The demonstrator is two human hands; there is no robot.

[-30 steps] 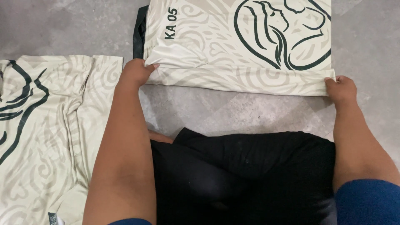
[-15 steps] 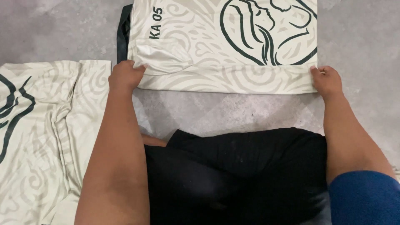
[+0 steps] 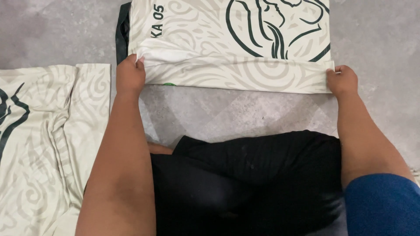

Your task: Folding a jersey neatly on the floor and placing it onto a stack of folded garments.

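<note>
Nearest the camera lay the person's own lap, covered in black trousers (image 3: 253, 183), with a blue sleeve (image 3: 383, 203) showing at the lower right over the right upper arm. Both bare forearms reached forward from there, one on each side of the lap.

To the left, a second cream garment (image 3: 48, 144) with pale swirls and a dark green line design lay rumpled on the grey concrete floor (image 3: 236, 113) — well apart from the hands, its near edge running beside the left forearm without clearly touching it. A bare strip of floor lay between the lap and the work ahead, with nothing standing in the way of either hand.

Beyond that strip lay the folded cream shirt (image 3: 227, 39), patterned with the same swirls and a large dark green outline drawing, with dark lettering near its left side. A dark strip of cloth showed along its left edge. Its near hem was turned over into a fold running from hand to hand.

The left hand (image 3: 130, 74) was closed on the left corner of that fold, fingers curled over the cloth and pinching it. The right hand (image 3: 342, 80) was likewise closed on the right corner — knuckles up, a small bit of cream cloth showing at its fingertips. The fold lay stretched fairly straight between them.
</note>
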